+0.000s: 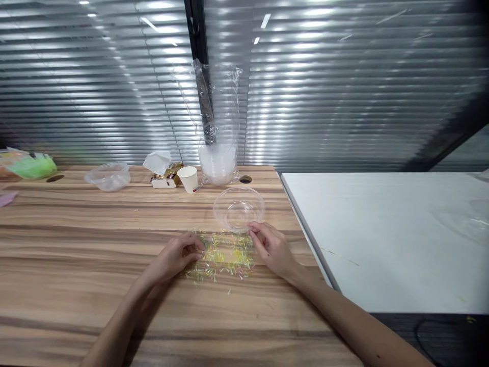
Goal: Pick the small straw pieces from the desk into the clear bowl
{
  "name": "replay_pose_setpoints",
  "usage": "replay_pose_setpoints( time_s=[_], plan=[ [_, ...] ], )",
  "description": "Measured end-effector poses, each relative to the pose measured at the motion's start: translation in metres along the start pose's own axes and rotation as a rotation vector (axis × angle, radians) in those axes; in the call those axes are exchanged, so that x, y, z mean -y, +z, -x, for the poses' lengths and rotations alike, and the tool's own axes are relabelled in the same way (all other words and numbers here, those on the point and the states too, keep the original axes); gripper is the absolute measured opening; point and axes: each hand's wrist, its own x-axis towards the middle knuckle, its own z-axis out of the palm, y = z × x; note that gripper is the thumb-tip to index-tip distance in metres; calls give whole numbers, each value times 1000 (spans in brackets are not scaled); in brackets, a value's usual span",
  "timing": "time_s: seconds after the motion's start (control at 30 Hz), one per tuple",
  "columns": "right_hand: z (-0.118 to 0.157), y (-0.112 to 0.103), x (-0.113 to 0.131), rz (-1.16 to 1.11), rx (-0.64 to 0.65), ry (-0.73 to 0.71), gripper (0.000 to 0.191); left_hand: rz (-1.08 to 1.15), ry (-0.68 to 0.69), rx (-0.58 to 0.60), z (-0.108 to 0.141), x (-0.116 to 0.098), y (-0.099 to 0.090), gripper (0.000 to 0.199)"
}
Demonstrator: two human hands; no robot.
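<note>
A loose patch of thin yellow and iridescent shreds (225, 255) lies spread on the wooden table. At its left edge my left hand (179, 256) has thumb and fingers bent towards each other; what they pinch, if anything, is too small to name. My right hand (273, 250) is at the upper right of the shreds, thumb and index finger close together by the near rim of a clear round plastic bowl (240, 211). Whether those fingertips hold a shred or touch the rim cannot be made out. A single shred (229, 292) lies apart, nearer the front.
Along the back of the wooden table (76, 229) stand a clear container (110, 178), a tissue box (165, 181), a paper cup (189, 179) and bagged bowls (218, 163). Green material (34, 165) is far left. A white table (374, 229) adjoins at right.
</note>
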Motion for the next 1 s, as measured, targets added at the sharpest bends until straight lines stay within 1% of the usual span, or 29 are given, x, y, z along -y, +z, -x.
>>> replay_pose_setpoints(
  time_s=[0.1,0.23,0.33,0.53,0.73,0.9,1.0],
  plan=[
    [1,0,-1,13,11,11,19,1,-1,14,0,-1,1,10],
    [1,1,-2,18,9,3,19,-1,-4,-7,0,-1,-1,11],
    [2,1,-2,18,7,0,19,5,-24,-28,0,-2,-2,16],
    [2,2,-2,21,18,1,18,-27,-71,-41,-2,-7,4,19],
    [1,2,-2,25,12,5,18,-32,-52,-43,-4,-12,6,18],
    [1,1,-2,22,13,13,19,-38,-71,-72,-4,-10,5,12],
    [1,1,-2,25,18,16,19,-29,-82,-82,-4,-7,5,11]
  ],
)
